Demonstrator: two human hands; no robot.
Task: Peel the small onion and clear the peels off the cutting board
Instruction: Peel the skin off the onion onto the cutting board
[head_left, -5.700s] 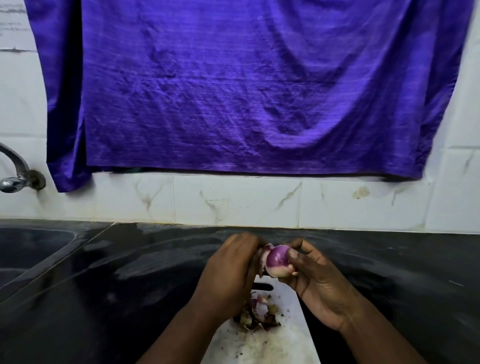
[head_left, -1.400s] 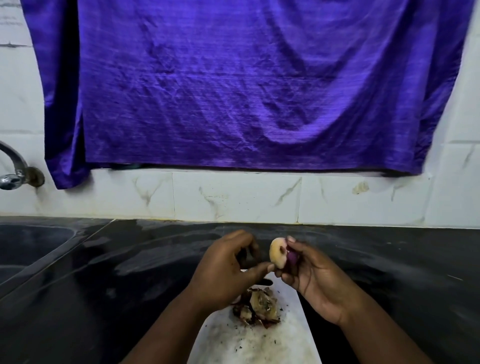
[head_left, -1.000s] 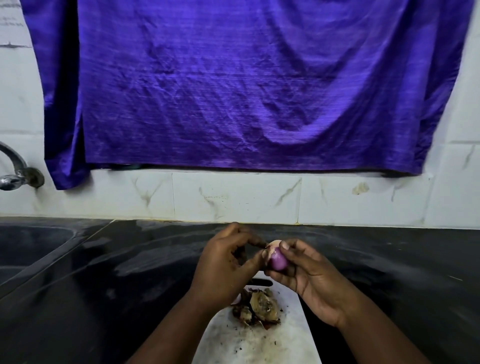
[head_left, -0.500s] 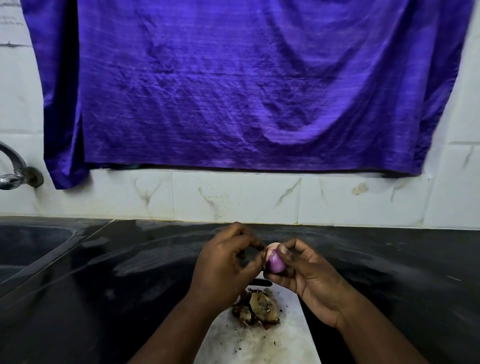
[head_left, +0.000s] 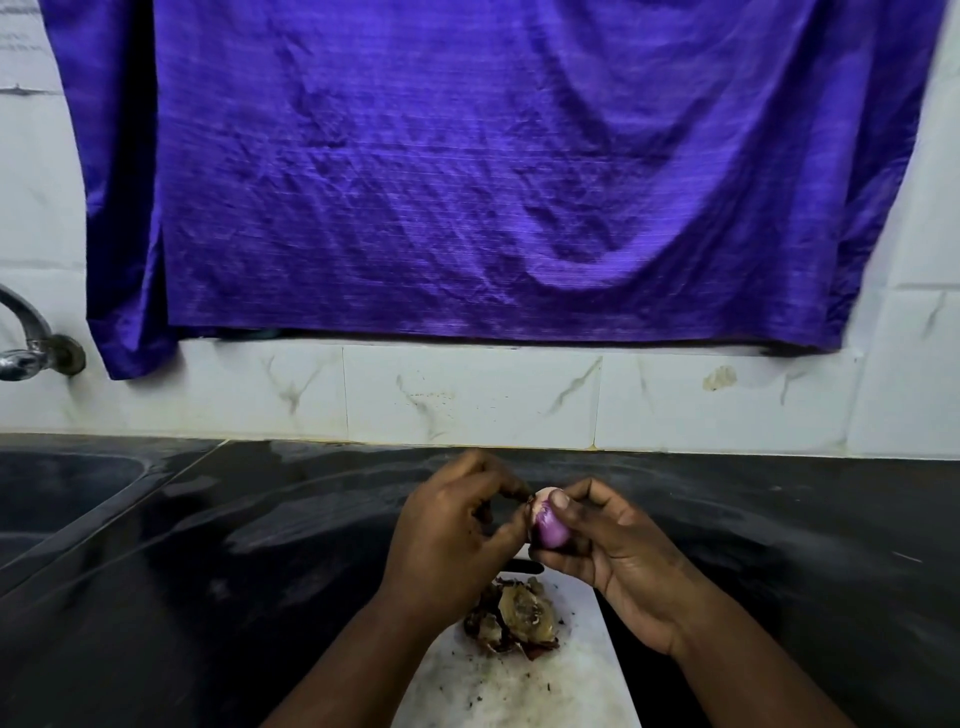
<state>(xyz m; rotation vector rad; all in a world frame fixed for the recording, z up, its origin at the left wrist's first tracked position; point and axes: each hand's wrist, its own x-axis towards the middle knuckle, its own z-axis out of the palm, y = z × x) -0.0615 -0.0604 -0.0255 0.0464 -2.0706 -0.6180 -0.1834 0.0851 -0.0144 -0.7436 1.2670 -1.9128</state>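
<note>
While right hand (head_left: 618, 556) grips one onion (head_left: 548, 527) | left hand (head_left: 452, 540) pinches its tip | one peel pile (head_left: 519, 616) on one cutting board (head_left: 519, 691)

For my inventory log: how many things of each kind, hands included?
Left hand, right hand: 2
Small purple onion: 1
White cutting board: 1
Brown peel pile: 1
Hanging purple cloth: 1
Metal tap: 1
Dark sink: 1
Black countertop: 1
Total: 9

The hanging cloth (head_left: 467, 182) is woven with a silky sheen, slubbed and creased. The wall tiles (head_left: 467, 400) are glazed, glossy and marble-veined. The worktop (head_left: 260, 545) is polished black stone, dulled by smears. The tap (head_left: 26, 343) is shiny metal. The onion (head_left: 548, 527) is smooth and glossy, the peels (head_left: 519, 616) dry and papery, the cutting board (head_left: 519, 686) matt white and speckled.
</note>
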